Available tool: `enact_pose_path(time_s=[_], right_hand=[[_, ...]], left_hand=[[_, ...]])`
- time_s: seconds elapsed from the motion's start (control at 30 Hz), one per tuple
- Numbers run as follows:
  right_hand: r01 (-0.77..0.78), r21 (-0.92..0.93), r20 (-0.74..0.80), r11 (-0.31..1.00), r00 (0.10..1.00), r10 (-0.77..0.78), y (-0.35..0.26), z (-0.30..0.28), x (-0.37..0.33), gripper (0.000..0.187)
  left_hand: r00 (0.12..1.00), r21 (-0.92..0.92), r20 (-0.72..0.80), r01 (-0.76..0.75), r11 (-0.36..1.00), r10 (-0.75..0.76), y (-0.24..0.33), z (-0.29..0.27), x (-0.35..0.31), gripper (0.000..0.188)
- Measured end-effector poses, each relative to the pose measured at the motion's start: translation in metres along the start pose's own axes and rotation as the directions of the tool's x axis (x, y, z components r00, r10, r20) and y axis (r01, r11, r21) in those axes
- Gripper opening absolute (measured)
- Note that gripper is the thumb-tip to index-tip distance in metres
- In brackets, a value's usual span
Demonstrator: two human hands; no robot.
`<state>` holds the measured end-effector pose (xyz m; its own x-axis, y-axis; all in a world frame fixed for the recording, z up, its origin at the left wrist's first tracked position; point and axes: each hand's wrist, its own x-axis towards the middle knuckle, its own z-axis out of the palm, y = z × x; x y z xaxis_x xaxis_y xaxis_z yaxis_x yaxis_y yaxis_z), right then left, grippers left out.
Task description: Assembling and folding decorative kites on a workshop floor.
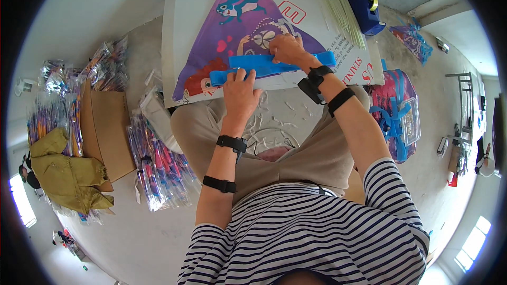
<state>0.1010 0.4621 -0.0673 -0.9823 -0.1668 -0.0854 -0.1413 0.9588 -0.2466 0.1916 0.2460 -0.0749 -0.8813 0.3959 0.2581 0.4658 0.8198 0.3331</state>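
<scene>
A purple triangular kite (203, 47) with cartoon figures lies on the white printed board in front of me. Across its lower edge runs a folded blue ribbon-like strip (253, 62). My left hand (241, 95) rests its fingers on the strip's left part, thumb held apart. Over the middle of the kite, my right hand (289, 51) is closed, fingertips down against the printed sheet; what it pinches, if anything, is hidden. The strip passes beneath my right wrist.
The white board (179, 16) lies across my knees. On its far right are a dark blue tape dispenser (364, 8) and thin pale sticks (346, 8). Wrapped kites (158, 161), a cardboard box (108, 132) and an olive jacket (71, 171) are left; a pink bundle with blue strips (393, 111) is right.
</scene>
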Motion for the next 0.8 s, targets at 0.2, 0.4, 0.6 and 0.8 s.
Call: enact_pose_path(time_s=[0.2, 0.4, 0.6, 0.8], right_hand=[[0.097, 0.577, 0.288, 0.811, 0.905, -0.313, 0.022, -0.025, 0.006, 0.030], [0.142, 0.560, 0.346, 0.816, 0.855, -0.387, 0.023, -0.016, 0.004, 0.030], [0.096, 0.295, 0.311, 0.951, 0.931, -0.190, 0.015, -0.007, -0.003, 0.031], [0.179, 0.422, 0.289, 0.889, 0.902, -0.319, 0.018, -0.024, -0.001, 0.027]], left_hand=[[0.999, 0.016, 0.034, 0.013, 1.000, -0.014, 0.002, -0.001, 0.001, 0.057], [1.000, -0.020, 0.016, 0.008, 1.000, -0.008, 0.001, -0.001, 0.000, 0.055], [1.000, -0.071, -0.002, 0.020, 0.997, -0.021, 0.000, 0.000, -0.001, 0.060], [1.000, -0.109, -0.017, 0.022, 0.994, -0.024, -0.001, -0.001, -0.003, 0.069]])
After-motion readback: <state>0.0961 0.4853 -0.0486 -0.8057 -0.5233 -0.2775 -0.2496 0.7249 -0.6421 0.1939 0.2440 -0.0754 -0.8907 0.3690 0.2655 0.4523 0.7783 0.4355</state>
